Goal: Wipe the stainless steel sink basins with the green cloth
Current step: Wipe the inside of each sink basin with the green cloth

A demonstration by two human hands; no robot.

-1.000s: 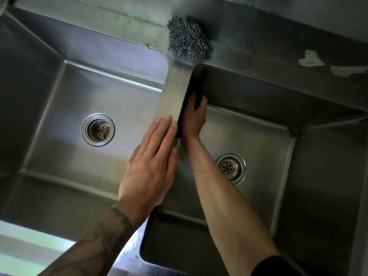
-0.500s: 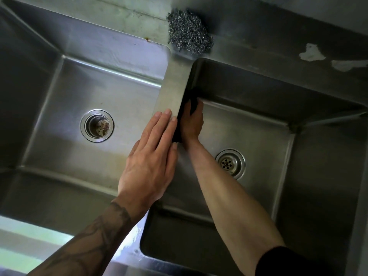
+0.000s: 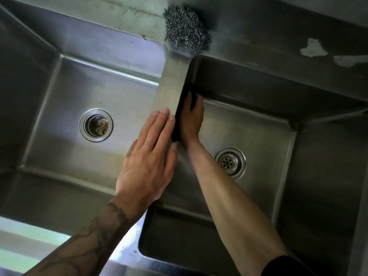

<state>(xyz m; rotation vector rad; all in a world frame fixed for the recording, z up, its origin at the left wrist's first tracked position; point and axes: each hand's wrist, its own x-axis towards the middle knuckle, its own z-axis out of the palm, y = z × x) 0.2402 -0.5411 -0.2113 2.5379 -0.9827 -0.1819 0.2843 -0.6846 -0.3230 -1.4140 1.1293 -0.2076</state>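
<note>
The right hand is down in the right basin. Its fingers curl round the cloth and push it flat on the basin's left wall, just under the divider. The cloth looks almost black in this dim light. The left hand is open. It lies flat on top of the divider with straight fingers and holds nothing.

What could go wrong? The steel looks smooth and may be wet. So the cloth could slide out of the fingers and fall to the basin floor, near the drain. The left hand seems to carry some weight. If it slips on the divider, the person could tip forward. The back corner of the basin is dark and tight, so I think the cloth could miss dirt there. If a wipe goes too far back, the hand might knock the steel wool off the rim and into a basin.

From here the cloth looks long and thin. Its long side runs along the wall, from near the person to the back of the sink. Its far end points at the back corner, toward the steel wool. Its flat face is turned to the wall.
</note>
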